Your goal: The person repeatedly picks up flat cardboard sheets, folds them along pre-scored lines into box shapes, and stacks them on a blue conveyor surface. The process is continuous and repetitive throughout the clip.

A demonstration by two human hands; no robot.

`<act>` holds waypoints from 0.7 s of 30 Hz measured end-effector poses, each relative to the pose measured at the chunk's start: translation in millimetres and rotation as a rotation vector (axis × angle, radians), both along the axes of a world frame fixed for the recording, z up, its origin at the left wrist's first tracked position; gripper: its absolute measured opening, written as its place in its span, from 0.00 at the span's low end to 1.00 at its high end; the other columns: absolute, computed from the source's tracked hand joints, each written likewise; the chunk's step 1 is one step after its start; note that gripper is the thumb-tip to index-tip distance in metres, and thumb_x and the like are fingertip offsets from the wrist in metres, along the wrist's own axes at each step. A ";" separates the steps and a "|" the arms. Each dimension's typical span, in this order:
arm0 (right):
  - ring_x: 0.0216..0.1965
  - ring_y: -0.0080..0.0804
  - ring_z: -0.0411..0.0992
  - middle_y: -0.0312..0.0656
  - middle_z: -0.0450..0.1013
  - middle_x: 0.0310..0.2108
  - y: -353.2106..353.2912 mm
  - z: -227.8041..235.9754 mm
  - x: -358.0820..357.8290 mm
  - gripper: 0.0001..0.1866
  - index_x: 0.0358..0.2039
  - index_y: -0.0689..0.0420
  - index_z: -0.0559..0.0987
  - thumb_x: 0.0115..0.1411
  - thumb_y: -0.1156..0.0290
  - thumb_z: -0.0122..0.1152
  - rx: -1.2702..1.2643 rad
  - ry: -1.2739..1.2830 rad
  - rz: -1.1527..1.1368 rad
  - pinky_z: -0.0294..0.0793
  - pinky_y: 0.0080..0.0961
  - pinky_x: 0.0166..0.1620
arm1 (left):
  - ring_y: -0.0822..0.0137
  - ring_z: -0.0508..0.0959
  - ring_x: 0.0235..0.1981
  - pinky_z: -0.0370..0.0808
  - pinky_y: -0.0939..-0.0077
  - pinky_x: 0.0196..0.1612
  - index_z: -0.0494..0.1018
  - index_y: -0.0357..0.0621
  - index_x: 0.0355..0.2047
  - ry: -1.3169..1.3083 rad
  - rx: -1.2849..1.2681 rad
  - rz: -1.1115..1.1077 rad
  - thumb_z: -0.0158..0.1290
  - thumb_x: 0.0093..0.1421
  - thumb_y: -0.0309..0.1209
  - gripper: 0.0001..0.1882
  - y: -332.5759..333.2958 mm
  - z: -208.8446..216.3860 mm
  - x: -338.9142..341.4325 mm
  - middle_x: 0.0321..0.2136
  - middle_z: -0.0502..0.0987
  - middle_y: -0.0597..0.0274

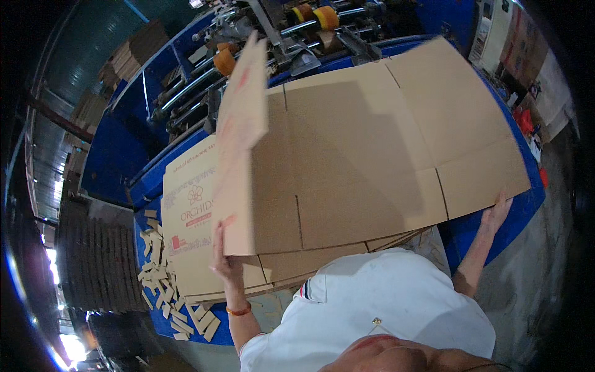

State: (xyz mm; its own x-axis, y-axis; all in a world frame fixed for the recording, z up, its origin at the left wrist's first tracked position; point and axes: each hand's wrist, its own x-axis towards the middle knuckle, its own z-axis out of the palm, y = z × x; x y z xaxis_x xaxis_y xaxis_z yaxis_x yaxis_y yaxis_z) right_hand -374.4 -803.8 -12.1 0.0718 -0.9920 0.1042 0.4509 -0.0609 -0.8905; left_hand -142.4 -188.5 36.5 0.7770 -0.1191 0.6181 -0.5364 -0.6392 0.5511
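Observation:
A large slotted cardboard sheet (359,149) lies across the blue machine table, its plain brown side up. Its left panel (238,155) is folded up and stands nearly upright. My left hand (227,257) is closed on the lower corner of that raised panel, fingers behind the board. At the sheet's far right corner, my right hand (498,212) grips the near edge, its fingers partly on top. Beneath lies a stack of printed cardboard sheets (192,214) with red printing, showing to the left of the raised panel.
Behind the sheet stands a blue machine with metal shafts and orange rollers (325,17). Small cardboard offcuts (162,285) are scattered on the table's left side. Tall stacks of cardboard (99,263) stand farther left. The blue table edge (517,226) runs past my right hand.

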 end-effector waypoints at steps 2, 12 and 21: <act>0.51 0.39 0.68 0.47 0.67 0.52 49.6 50.2 37.4 0.21 0.56 0.62 0.64 0.64 0.70 0.51 -0.045 -0.093 -0.024 0.68 0.32 0.52 | 0.51 0.75 0.50 0.71 0.61 0.54 0.69 0.32 0.52 -0.022 0.025 0.124 0.46 0.64 0.28 0.18 14.3 3.7 0.9 0.47 0.76 0.47; 0.53 0.43 0.70 0.51 0.71 0.51 108.7 64.5 140.2 0.23 0.48 0.60 0.75 0.48 0.79 0.57 -1.155 0.573 0.390 0.70 0.31 0.53 | 0.55 0.63 0.61 0.53 0.50 0.64 0.69 0.47 0.55 0.085 0.520 -0.362 0.49 0.44 0.14 0.34 -80.3 -13.1 7.8 0.58 0.66 0.53; 0.50 0.46 0.70 0.48 0.71 0.50 127.0 18.2 149.9 0.25 0.48 0.54 0.76 0.45 0.73 0.55 -1.711 0.936 0.582 0.69 0.39 0.54 | 0.55 0.63 0.61 0.55 0.47 0.63 0.65 0.54 0.59 0.165 0.694 -0.437 0.50 0.44 0.14 0.39 -94.8 -21.1 15.5 0.60 0.64 0.57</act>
State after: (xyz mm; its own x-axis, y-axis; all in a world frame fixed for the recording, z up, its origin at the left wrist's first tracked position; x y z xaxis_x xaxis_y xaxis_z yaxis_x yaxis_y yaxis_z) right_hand -224.5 -676.7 6.0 0.8565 0.2172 0.4681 0.2532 -0.9673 -0.0144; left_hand -126.9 -283.3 15.4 0.6469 -0.7422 0.1754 -0.7614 -0.6159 0.2020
